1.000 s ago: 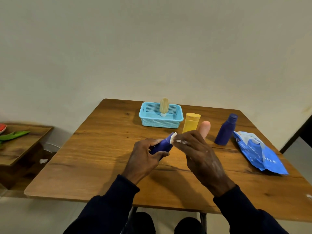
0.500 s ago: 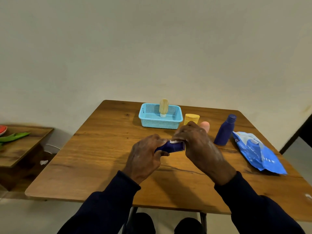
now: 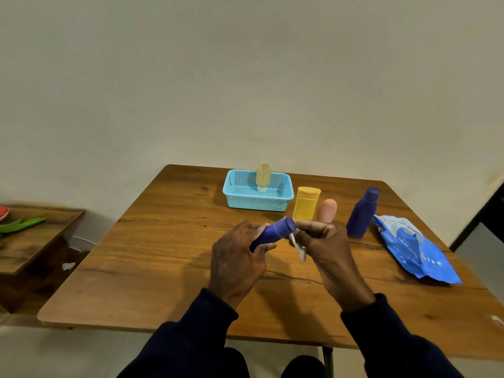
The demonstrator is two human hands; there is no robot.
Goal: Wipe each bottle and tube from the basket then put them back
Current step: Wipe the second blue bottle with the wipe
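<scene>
Looking down through the head camera, I see the wooden counter (image 3: 152, 268) keeping everything within easy reach of both arms. At its right edge lies a blue wipe pack (image 3: 417, 252), placed, I judge, where the right hand can draw a fresh sheet. The turquoise basket (image 3: 256, 204) sits at the far middle and holds only a beige tube (image 3: 263, 174), standing cap down against the back wall. A yellow bottle (image 3: 306, 203), a pink tube (image 3: 328, 210) and a dark blue bottle (image 3: 362, 214) stand in a row outside the basket to its right. I cannot tell whether they are wiped or waiting.

My left hand (image 3: 237, 263) has its fingers curled round the body of a small blue bottle (image 3: 275, 231). It holds the bottle above the counter, tilted so the cap end points up and away, which leaves that end bare for cleaning. My right hand (image 3: 327, 249) pinches a small white wipe (image 3: 298, 246) between thumb and fingers, just beside the cap. I cannot tell whether the wipe touches the cap. I judge this is mid-wipe, with the return to the basket not yet done.
</scene>
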